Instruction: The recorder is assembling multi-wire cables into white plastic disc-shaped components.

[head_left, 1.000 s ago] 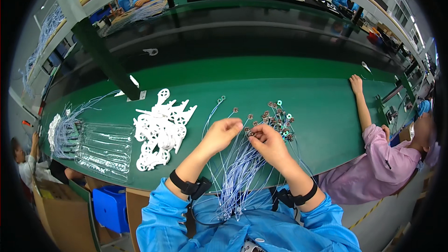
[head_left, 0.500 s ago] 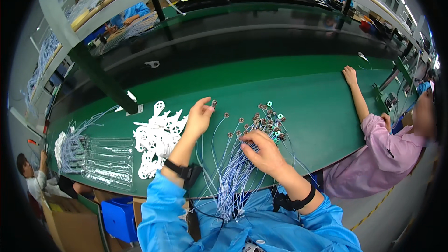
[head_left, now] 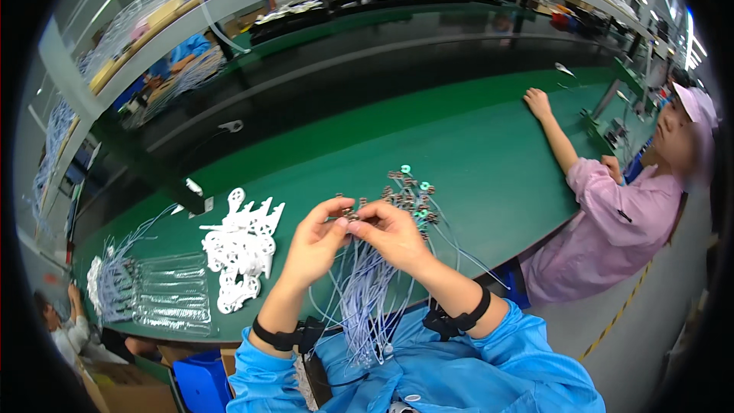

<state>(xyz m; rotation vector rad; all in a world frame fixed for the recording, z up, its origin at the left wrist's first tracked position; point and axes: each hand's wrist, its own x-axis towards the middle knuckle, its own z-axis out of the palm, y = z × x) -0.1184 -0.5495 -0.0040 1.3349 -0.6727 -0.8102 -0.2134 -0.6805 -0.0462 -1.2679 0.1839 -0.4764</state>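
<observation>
My left hand (head_left: 315, 243) and my right hand (head_left: 391, 235) meet over the green table. Their fingertips pinch a small brown metallic part (head_left: 350, 215) between them; it looks like the round end piece of a wire. Beneath and beside them, a bundle of thin pale blue wires (head_left: 365, 298) runs over the table's near edge towards my lap. At its far end lies a cluster of small round brown end pieces (head_left: 405, 197), a few with teal rings (head_left: 426, 186). Left of my hands is a heap of flat white plastic parts (head_left: 241, 248).
A clear plastic tray (head_left: 172, 291) lies at left beside more wires with white ends (head_left: 115, 283). A grey and green shelf post (head_left: 141, 157) stands behind. At right, a person in a pink top (head_left: 619, 214) rests a hand on the table. A blue bin (head_left: 200, 382) is below.
My left hand has come right and nearer, and my right hand has moved left, so both now meet at the small metallic part. The view has shifted slightly.
</observation>
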